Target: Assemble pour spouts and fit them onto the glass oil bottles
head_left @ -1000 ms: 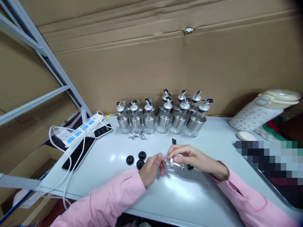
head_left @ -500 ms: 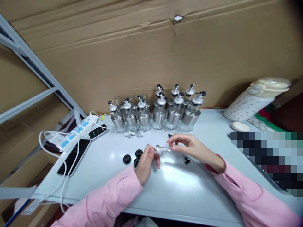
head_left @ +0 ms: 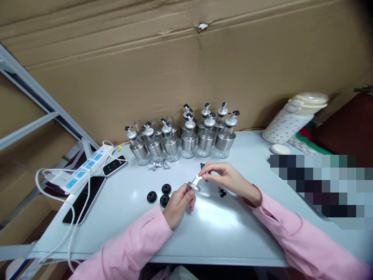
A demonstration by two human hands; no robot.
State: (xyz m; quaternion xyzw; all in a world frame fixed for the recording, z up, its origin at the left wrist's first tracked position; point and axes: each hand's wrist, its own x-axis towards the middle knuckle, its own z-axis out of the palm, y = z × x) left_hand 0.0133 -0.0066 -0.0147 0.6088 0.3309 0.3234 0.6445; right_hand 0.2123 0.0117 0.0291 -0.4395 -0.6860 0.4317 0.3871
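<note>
My left hand (head_left: 178,205) grips a silver-grey pour spout (head_left: 194,183) by its base, its curved tube slanting up to the right. The thumb and fingers of my right hand (head_left: 223,176) are closed at the tube's upper end; a small part between them cannot be made out. Beside my left hand lie several black ribbed stoppers (head_left: 152,197). Small black pieces (head_left: 222,193) are below my right hand, and black caps (head_left: 203,166) show partly behind its fingers. Two more loose spouts (head_left: 155,166) rest in front of the bottles.
Glass bottles with steel sleeves (head_left: 189,142) stand in rows at the back, most topped with spouts. At left are a power strip (head_left: 84,169), white cables, a black-screened phone (head_left: 84,200) and a small display device (head_left: 115,166). A dotted flask (head_left: 287,120) and a white oval object (head_left: 280,149) sit at right.
My right fingers have come onto the tip of the spout, which now tilts more upward in my left hand. The whole view has shifted slightly to the right.
</note>
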